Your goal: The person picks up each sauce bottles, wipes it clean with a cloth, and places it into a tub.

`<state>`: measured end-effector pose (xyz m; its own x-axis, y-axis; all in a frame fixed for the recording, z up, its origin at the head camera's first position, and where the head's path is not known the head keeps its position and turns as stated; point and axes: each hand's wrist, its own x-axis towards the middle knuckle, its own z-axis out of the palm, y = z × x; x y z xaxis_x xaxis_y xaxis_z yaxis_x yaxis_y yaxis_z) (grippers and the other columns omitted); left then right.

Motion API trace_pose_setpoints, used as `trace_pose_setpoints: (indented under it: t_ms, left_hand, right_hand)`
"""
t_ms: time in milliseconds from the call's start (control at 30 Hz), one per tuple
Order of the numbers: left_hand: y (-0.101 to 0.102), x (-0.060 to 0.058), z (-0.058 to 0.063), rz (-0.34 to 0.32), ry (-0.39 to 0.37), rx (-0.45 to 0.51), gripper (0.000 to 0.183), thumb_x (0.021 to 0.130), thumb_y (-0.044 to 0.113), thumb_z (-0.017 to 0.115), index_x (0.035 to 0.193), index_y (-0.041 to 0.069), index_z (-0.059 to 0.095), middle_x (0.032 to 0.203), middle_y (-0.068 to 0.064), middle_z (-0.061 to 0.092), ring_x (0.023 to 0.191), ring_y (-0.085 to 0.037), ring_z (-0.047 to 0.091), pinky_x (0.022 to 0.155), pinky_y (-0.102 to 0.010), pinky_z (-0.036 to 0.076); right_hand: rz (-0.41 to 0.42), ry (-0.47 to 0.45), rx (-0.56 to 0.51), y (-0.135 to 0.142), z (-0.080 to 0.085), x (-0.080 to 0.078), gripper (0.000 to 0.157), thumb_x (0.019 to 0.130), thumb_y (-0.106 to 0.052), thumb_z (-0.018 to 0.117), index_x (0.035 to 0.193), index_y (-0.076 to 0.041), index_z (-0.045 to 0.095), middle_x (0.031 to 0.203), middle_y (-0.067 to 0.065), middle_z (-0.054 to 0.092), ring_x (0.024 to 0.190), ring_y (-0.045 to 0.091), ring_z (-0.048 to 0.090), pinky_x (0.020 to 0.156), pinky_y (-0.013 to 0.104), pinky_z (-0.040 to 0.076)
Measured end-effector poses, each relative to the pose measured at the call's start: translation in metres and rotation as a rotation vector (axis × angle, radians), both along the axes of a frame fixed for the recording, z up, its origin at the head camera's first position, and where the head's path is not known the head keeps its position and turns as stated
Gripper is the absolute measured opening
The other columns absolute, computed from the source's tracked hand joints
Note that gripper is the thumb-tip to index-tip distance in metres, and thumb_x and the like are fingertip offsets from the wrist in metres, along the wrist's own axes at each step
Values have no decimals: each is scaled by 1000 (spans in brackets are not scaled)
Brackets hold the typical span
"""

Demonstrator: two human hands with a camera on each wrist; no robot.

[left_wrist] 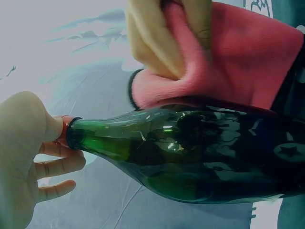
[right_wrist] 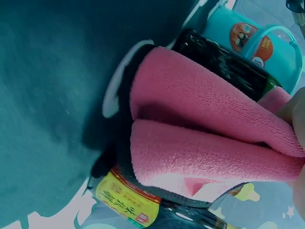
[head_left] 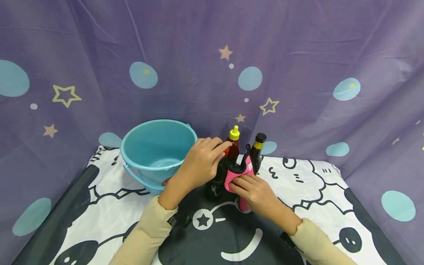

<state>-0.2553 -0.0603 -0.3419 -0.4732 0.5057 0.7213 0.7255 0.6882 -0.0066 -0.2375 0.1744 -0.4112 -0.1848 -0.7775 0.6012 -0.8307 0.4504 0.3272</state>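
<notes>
My left hand (head_left: 200, 162) pinches a dark green glass bottle (left_wrist: 157, 152) at its red cap (left_wrist: 64, 131). The bottle stands upright on the patterned cloth. A pink fleecy towel with a black edge (right_wrist: 200, 95) is bunched in my right hand (head_left: 256, 193), and it lies against the bottle's side. Its lower part hangs down in folds. Just behind stand a bottle with a yellow nozzle cap (head_left: 234, 135) and a dark bottle with a black cap (head_left: 257, 149); the right wrist view shows a yellow label (right_wrist: 128, 198) on a dark bottle. The towel partly hides both.
A light blue bucket (head_left: 145, 147) with a handle stands left of the bottles, close to my left forearm. Black-and-white cartoon cloth (head_left: 311, 191) covers the work surface. A purple curtain (head_left: 198, 48) with stars and blue spots hangs right behind the bottles.
</notes>
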Motion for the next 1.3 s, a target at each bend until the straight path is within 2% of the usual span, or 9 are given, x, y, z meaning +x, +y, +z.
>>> trace_pose_setpoints:
  t_ms: [67, 100, 200, 267, 700, 933, 1033, 1300]
  left_hand:
    - [1, 0, 0, -3, 0, 8, 28, 101, 12, 59, 127, 10, 69, 107, -6, 67, 89, -25, 63, 92, -42, 53]
    - [1, 0, 0, -2, 2, 11, 28, 101, 12, 59, 127, 10, 69, 107, -6, 67, 89, -25, 63, 93, -42, 53]
    - [1, 0, 0, -4, 5, 15, 28, 100, 12, 59, 127, 10, 69, 107, -6, 67, 89, -25, 64, 92, -43, 53]
    - [0, 0, 0, -7, 5, 15, 29, 100, 12, 60, 127, 10, 69, 108, -7, 67, 89, -25, 64, 92, -43, 53]
    - [1, -1, 2, -7, 11, 9, 29, 101, 12, 59, 127, 11, 69, 107, -6, 67, 89, -24, 65, 93, -42, 53]
    - [2, 0, 3, -13, 10, 15, 28, 101, 13, 59, 126, 11, 69, 106, -5, 67, 87, -23, 65, 91, -41, 53]
    - [2, 1, 3, -11, 9, 16, 28, 101, 13, 59, 126, 11, 69, 107, -5, 67, 87, -23, 65, 91, -42, 53]
    - [2, 1, -1, 16, 29, -11, 28, 101, 13, 58, 126, 10, 69, 109, -7, 67, 90, -24, 62, 87, -41, 53]
  right_hand:
    - [-7, -15, 25, 0, -3, 1, 22, 94, 0, 62, 107, -10, 77, 102, 3, 76, 91, 21, 72, 85, 36, 60]
    - [-11, -26, 40, 0, -4, 2, 23, 88, 1, 68, 107, -10, 77, 102, 3, 76, 91, 21, 71, 85, 35, 59]
    - [-22, -46, 89, -1, -8, 3, 36, 73, 2, 82, 107, -12, 77, 102, 2, 75, 91, 20, 71, 85, 35, 59]
    - [-23, -50, 114, -2, -9, 3, 39, 70, 2, 85, 106, -12, 77, 101, 1, 75, 91, 19, 70, 85, 34, 58]
    - [-34, -79, 202, -7, -13, 2, 34, 73, -3, 85, 104, -15, 77, 98, -4, 73, 88, 15, 68, 83, 31, 56]
    - [-28, -87, 254, -8, -23, 1, 29, 77, -4, 77, 102, -19, 76, 96, -7, 72, 86, 13, 65, 78, 29, 53]
    - [-27, -104, 270, -8, -26, 2, 24, 81, -5, 74, 100, -19, 77, 97, -7, 72, 88, 12, 66, 79, 29, 53]
    - [-40, -144, 292, -6, -30, 4, 23, 81, -6, 76, 99, -19, 78, 100, -8, 74, 93, 11, 67, 85, 30, 54]
